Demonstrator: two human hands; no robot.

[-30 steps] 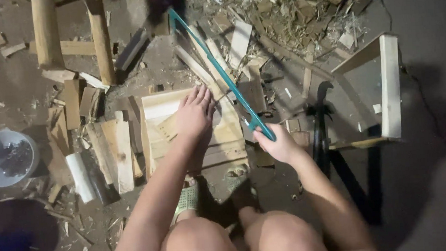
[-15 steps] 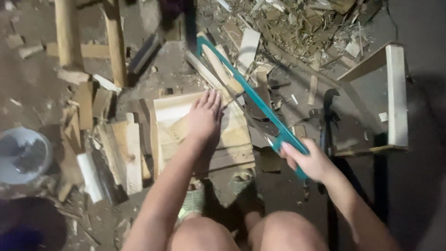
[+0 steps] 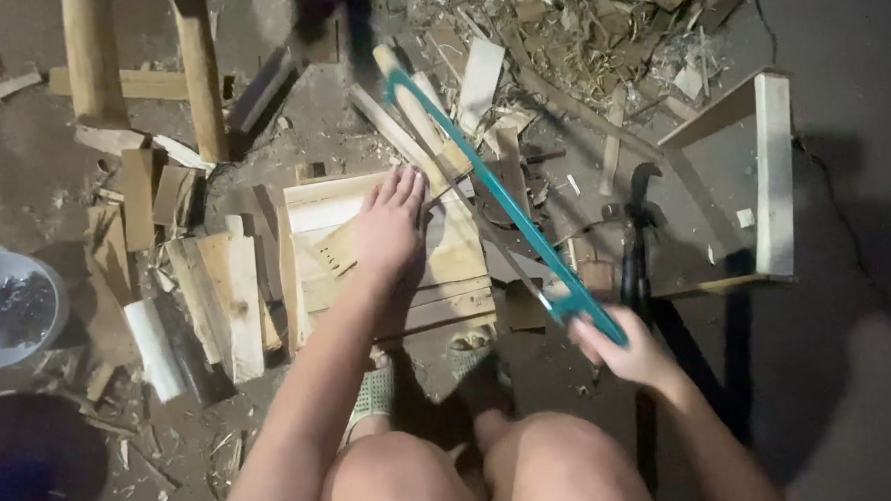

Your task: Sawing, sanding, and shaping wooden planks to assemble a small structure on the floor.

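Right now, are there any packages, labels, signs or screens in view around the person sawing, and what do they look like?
None that can be made out: only bare wood offcuts, a teal-framed saw in the right hand, the left hand on a wooden board, and a round grey bowl at left.

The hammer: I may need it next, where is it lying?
In the head view the hammer lies on the ground right of centre, between the teal saw and the open wooden frame, just above the right hand.
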